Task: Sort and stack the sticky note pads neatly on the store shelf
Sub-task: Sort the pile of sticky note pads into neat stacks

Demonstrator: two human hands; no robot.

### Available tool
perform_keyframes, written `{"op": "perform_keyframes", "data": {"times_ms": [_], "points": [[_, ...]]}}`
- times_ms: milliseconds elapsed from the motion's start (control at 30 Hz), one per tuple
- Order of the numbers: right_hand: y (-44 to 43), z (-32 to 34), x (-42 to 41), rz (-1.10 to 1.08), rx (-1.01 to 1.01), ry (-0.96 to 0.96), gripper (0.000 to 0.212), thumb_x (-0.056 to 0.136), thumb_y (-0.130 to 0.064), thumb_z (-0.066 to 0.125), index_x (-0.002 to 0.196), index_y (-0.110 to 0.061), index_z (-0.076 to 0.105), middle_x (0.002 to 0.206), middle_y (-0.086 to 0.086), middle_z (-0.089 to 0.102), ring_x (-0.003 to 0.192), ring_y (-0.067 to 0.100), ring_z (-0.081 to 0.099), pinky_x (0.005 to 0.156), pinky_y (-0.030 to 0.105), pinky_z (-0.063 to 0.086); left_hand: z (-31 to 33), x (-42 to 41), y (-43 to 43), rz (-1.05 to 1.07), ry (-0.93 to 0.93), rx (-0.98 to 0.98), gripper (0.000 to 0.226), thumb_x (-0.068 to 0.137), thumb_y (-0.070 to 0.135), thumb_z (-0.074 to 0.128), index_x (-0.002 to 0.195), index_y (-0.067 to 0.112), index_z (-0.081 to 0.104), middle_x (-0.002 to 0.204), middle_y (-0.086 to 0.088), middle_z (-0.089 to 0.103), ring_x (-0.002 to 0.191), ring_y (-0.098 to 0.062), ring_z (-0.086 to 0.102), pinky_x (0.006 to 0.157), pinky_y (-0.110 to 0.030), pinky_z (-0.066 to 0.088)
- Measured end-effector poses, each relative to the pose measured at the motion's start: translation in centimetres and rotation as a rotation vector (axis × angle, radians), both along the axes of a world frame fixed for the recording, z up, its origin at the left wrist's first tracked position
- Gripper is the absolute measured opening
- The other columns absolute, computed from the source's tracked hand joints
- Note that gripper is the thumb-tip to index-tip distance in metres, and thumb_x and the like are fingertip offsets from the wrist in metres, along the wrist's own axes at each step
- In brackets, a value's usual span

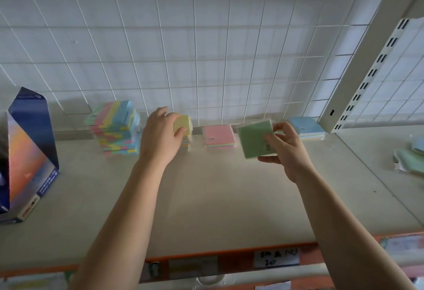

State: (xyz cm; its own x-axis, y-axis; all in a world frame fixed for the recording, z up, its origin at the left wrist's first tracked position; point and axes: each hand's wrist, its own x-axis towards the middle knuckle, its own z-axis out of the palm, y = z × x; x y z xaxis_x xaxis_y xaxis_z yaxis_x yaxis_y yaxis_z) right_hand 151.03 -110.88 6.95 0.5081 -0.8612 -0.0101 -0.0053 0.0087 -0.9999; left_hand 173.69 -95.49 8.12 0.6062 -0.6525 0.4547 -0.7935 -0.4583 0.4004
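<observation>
White wire grid panelling (206, 48) is backing the store shelf (218, 198), whose pale surface is carrying several sticky note pads along its rear edge.

Left hand (160, 136): it is reaching to the rear of the shelf and gripping a yellow sticky note pad (182, 125), with the fingers curled over the pad's top and the thumb pressing on its front edge. This pad is sitting on top of a short stack (186, 144) of mixed-colour pads.

Right hand (289, 149): it is pinching a green sticky note pad (252, 139), thumb on the face and fingers behind. The pad is tilting above the shelf, clear of the surface, between a pink-topped pad (219, 134) and a blue-topped pad (304, 125), both lying flat against the rear edge.

Just left of the yellow pad, a taller striped multicolour stack (114, 126) is standing. At the far left, a blue box (27, 152) with an orange gradient print is standing upright.

A slotted upright post (367, 71) is dividing this bay from the next one, where more pale pads (410, 159) are lying loosely. On the shelf's front strip, a handwritten label (275, 258) is showing "20".
</observation>
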Motion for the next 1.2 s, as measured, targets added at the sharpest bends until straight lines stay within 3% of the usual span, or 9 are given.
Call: {"op": "perform_keyframes", "data": {"times_ms": [133, 233, 300, 533, 700, 900, 1000, 1100, 1200], "points": [[-1.5, 0.2, -0.9, -0.070, 0.037, -0.022, 0.012, 0.090, -0.006, 0.051, 0.097, -0.014, 0.045, 0.094, 0.005, 0.058, 0.088, 0.022, 0.062, 0.063, 0.043, 0.059, 0.6, -2.3, -1.0, -0.077, -0.027, -0.075, 0.027, 0.086, 0.017, 0.064, 0.111, 0.008, 0.066, 0.119, -0.010, 0.059, 0.115, -0.028, 0.052, 0.094, -0.034, 0.040], [-2.4, 0.5, -2.0, -0.033, 0.029, -0.019, 0.040, 0.091, -0.002, 0.048, 0.123, -0.026, 0.046, 0.095, 0.002, 0.063, 0.083, 0.020, 0.064, 0.063, 0.042, 0.060, 0.5, -4.5, -2.2, -0.110, -0.040, -0.063, 0.023, 0.086, 0.018, 0.062, 0.107, 0.009, 0.067, 0.107, -0.007, 0.064, 0.104, -0.026, 0.057, 0.085, -0.031, 0.042], [-2.7, 0.8, -2.6, -0.011, 0.015, 0.010, 0.050, 0.091, -0.003, 0.047, 0.128, -0.035, 0.047, 0.092, 0.000, 0.063, 0.079, 0.017, 0.065, 0.060, 0.038, 0.060, 0.3, -5.7, -2.9, -0.133, -0.032, -0.042, 0.022, 0.086, 0.018, 0.061, 0.105, 0.010, 0.067, 0.105, -0.007, 0.065, 0.100, -0.027, 0.058, 0.082, -0.032, 0.043], [-4.3, 1.1, -4.5, -0.029, -0.079, 0.077, 0.023, 0.091, -0.007, 0.049, 0.110, -0.020, 0.049, 0.087, 0.001, 0.063, 0.068, 0.016, 0.058, 0.043, 0.027, 0.048, -0.2, -9.1, -5.9, -0.207, 0.018, 0.079, 0.018, 0.085, 0.017, 0.057, 0.100, 0.015, 0.068, 0.102, -0.003, 0.065, 0.099, -0.025, 0.058, 0.079, -0.033, 0.047], [-5.9, 0.8, -5.4, 0.010, -0.029, 0.043, 0.013, 0.094, -0.012, 0.052, 0.098, -0.020, 0.042, 0.091, 0.010, 0.060, 0.073, 0.023, 0.061, 0.064, 0.042, 0.054, -1.2, -10.8, -7.4, -0.214, 0.043, 0.122, 0.026, 0.089, 0.025, 0.059, 0.113, 0.016, 0.066, 0.114, 0.000, 0.063, 0.112, -0.022, 0.054, 0.085, -0.033, 0.046], [-7.7, 0.7, -5.5, -0.105, -0.141, 0.099, 0.029, 0.079, -0.015, 0.066, 0.069, -0.022, 0.039, 0.068, 0.005, 0.049, 0.064, 0.021, 0.037, 0.057, 0.035, 0.030, -2.6, -11.5, -7.8, -0.204, 0.061, 0.168, 0.028, 0.090, 0.025, 0.056, 0.116, 0.017, 0.063, 0.114, -0.001, 0.063, 0.110, -0.022, 0.054, 0.086, -0.032, 0.044], [-8.2, 0.6, -4.9, -0.108, -0.103, 0.063, 0.033, 0.079, -0.005, 0.068, 0.070, -0.016, 0.039, 0.069, 0.009, 0.053, 0.056, 0.022, 0.046, 0.051, 0.028, 0.039, -3.3, -11.4, -7.8, -0.198, 0.064, 0.179, 0.027, 0.089, 0.024, 0.058, 0.114, 0.017, 0.064, 0.115, -0.001, 0.063, 0.110, -0.022, 0.055, 0.086, -0.032, 0.044], [-8.6, 0.2, -3.8, -0.095, -0.119, 0.103, 0.027, 0.078, -0.004, 0.072, 0.074, -0.012, 0.047, 0.079, 0.015, 0.063, 0.068, 0.027, 0.064, 0.058, 0.030, 0.052, -3.8, -11.2, -7.7, -0.184, 0.094, 0.200, 0.027, 0.089, 0.025, 0.059, 0.114, 0.017, 0.065, 0.114, -0.001, 0.063, 0.108, -0.022, 0.056, 0.084, -0.031, 0.043], [-9.0, -0.3, -2.4, -0.080, -0.147, 0.159, 0.019, 0.077, -0.001, 0.073, 0.076, -0.010, 0.057, 0.078, 0.013, 0.063, 0.077, 0.030, 0.068, 0.068, 0.038, 0.059, -4.2, -10.7, -7.6, -0.168, 0.122, 0.210, 0.025, 0.087, 0.025, 0.059, 0.110, 0.018, 0.067, 0.110, -0.001, 0.064, 0.105, -0.022, 0.057, 0.081, -0.029, 0.042]]}}
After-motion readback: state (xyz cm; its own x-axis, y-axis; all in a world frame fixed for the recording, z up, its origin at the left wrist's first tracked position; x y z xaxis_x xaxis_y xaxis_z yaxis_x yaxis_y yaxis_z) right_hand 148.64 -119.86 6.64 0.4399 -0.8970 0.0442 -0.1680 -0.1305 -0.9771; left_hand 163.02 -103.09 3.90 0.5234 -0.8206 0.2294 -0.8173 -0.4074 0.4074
